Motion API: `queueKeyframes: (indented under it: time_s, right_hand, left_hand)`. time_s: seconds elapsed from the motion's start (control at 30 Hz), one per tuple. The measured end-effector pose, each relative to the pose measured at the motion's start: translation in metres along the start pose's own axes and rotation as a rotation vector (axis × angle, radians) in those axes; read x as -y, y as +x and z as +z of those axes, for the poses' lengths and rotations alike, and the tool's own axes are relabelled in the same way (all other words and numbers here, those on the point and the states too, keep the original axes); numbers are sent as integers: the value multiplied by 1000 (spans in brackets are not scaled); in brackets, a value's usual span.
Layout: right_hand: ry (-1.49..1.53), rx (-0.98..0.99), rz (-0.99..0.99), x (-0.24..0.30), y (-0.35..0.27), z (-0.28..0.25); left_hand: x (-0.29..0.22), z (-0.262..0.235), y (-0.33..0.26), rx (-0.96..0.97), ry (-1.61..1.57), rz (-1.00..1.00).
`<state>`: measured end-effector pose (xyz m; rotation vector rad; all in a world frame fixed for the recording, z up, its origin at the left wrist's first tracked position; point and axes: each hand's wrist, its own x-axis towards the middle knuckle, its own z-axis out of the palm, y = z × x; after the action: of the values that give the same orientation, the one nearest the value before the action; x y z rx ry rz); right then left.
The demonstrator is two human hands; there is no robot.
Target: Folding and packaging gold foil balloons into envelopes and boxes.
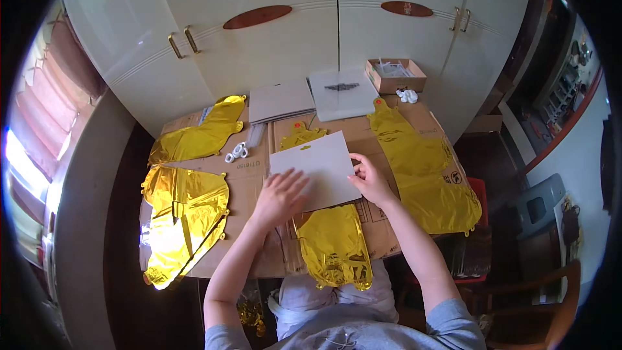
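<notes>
The left hand (280,196) is palm down, its blurred fingers (297,180) spread. The right hand (374,183) curls, thumb (357,183) and forefinger (357,157) apart. Both forearms (238,260) angle inward.

Pale glossy cabinets (278,52) lined the far side. Daylight glowed beside pink curtains (46,107) at left. A wooden chair (571,298) stood near right.

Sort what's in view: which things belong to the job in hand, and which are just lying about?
Likely the job:
pale card, left hand over it, right hand at its edge
gold foil piece partly under it
probably the other gold foil pieces

Apparently lying about:
open box
white bundle beside it
wooden chair
</notes>
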<state>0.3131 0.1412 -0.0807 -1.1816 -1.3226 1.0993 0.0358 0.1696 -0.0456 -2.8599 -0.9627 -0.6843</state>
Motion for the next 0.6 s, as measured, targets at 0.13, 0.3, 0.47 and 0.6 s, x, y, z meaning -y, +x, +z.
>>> queueKeyframes:
  time_s: [0.13,0.3,0.47,0.6]
  right_hand:
    - [-407,-79,-83,1,-6,-1]
    - [-800,-136,-278,-3,-8,0]
    - [-903,-160,-372,-14,-9,2]
    - [-1013,-132,-317,-9,-11,6]
  left_hand:
    - [22,8,-12,88,-52,-121]
    - [27,9,-14,238,-104,-166]
    - [24,8,-14,254,-70,-155]
    - [26,12,-16,230,-46,-142]
